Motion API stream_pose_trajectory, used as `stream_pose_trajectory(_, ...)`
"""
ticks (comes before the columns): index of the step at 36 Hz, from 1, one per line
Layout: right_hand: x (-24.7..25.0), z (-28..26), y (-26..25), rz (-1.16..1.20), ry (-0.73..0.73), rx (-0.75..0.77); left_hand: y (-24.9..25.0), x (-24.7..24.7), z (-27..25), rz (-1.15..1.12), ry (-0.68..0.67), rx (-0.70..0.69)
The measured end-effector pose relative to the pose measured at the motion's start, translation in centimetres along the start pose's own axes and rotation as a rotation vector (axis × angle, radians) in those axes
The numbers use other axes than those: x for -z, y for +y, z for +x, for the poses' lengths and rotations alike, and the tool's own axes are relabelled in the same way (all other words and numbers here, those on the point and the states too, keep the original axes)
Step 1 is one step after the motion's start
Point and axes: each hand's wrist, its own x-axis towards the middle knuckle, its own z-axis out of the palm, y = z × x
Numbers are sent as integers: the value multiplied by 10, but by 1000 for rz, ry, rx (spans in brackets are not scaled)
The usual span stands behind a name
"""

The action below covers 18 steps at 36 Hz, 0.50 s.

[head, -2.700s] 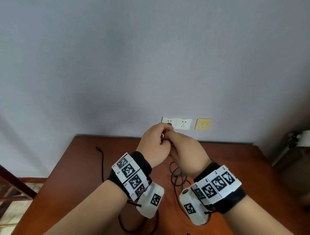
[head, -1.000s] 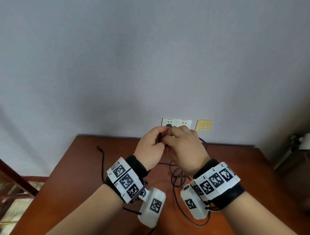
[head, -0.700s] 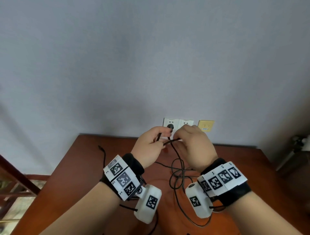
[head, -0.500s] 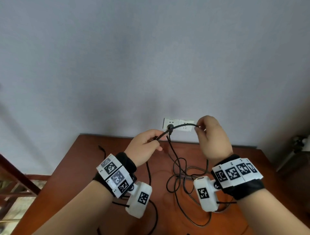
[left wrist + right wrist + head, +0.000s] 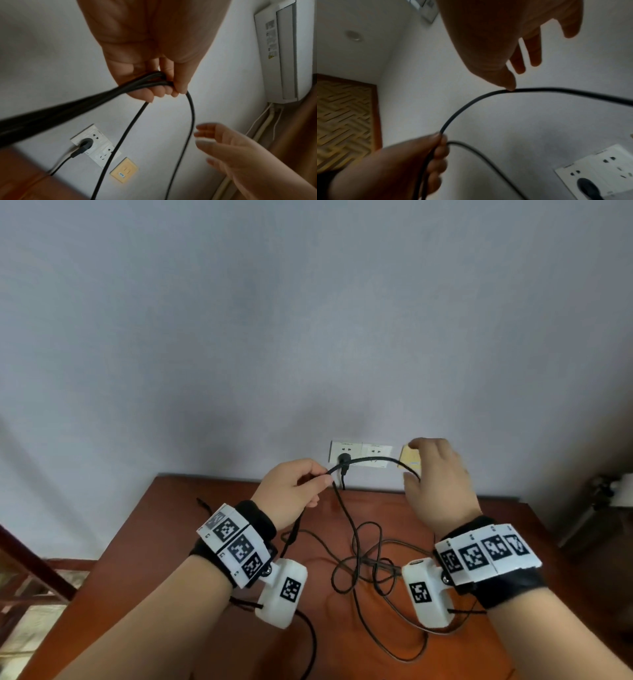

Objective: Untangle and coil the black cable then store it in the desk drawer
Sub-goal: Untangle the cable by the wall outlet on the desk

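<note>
Two strands of black cable point(image 5: 150, 81) sit bunched in your left hand point(image 5: 294, 491)'s curled fingers above the desk point(image 5: 205, 525). One arc runs rightward to your right hand point(image 5: 438, 481), fingers spread, thumb merely touching it. Tangle lies below, between wrists.
</note>
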Motion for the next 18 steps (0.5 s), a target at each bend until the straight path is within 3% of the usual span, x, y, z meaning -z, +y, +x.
stream_pose_trajectory(4,-8,-8,-26,34,-3,335,11,-9,4,-16,-39,-44)
stream_pose_trajectory(6,-13,-13,-40,18,-23,415,17,-13,6,4,-53,-69)
stream_pose_trajectory(18,-14,-10,-45,32,-59,375,15,-9,3,21,-59,-89)
